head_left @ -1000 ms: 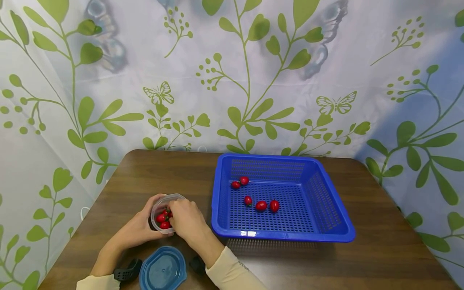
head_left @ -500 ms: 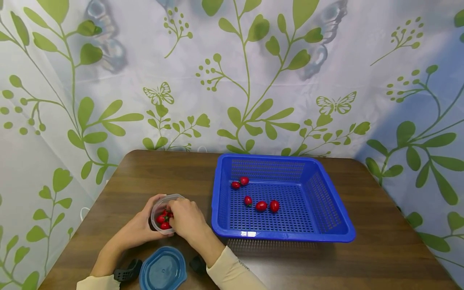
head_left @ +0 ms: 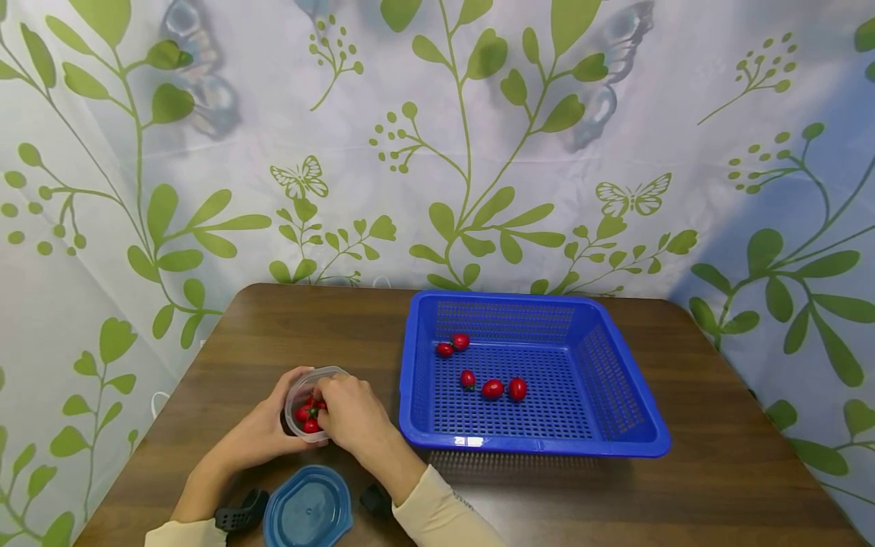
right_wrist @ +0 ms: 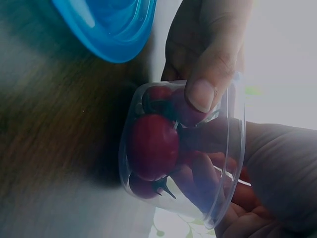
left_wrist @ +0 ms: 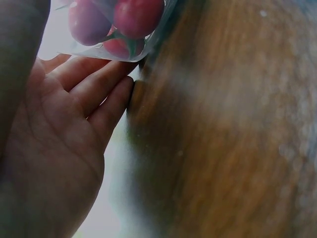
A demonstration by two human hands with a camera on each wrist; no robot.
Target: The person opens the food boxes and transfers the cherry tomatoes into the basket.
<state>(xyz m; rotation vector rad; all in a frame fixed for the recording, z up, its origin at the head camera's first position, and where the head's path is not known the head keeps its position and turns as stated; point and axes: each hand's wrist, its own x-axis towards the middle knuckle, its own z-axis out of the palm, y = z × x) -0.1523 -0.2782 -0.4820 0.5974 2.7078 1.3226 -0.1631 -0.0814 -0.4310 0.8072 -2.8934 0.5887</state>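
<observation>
My left hand [head_left: 263,429] holds a clear plastic tub [head_left: 294,391] at the table's left side, its thumb [right_wrist: 202,94] pressed against the near wall. Its fingers [left_wrist: 96,84] reach round the tub in the left wrist view. Several red cherry tomatoes [right_wrist: 152,147], some with green stems, lie in the tub. My right hand [head_left: 355,418] reaches over the rim, and its fingers [right_wrist: 200,173] pinch a cherry tomato inside, partly hidden by the tub wall. A blue lid [head_left: 307,507] lies on the table between my forearms.
A large blue plastic basket [head_left: 533,444] stands right of my hands. Several cherry tomatoes [head_left: 492,389] lie on its slotted floor, toward the left. The brown wooden table [head_left: 328,323] ends at a leaf-patterned curtain [head_left: 369,175].
The right hand's fingers have shifted slightly inside the tub, and the tomatoes there have turned a little. The left hand, lid and basket stay in place.
</observation>
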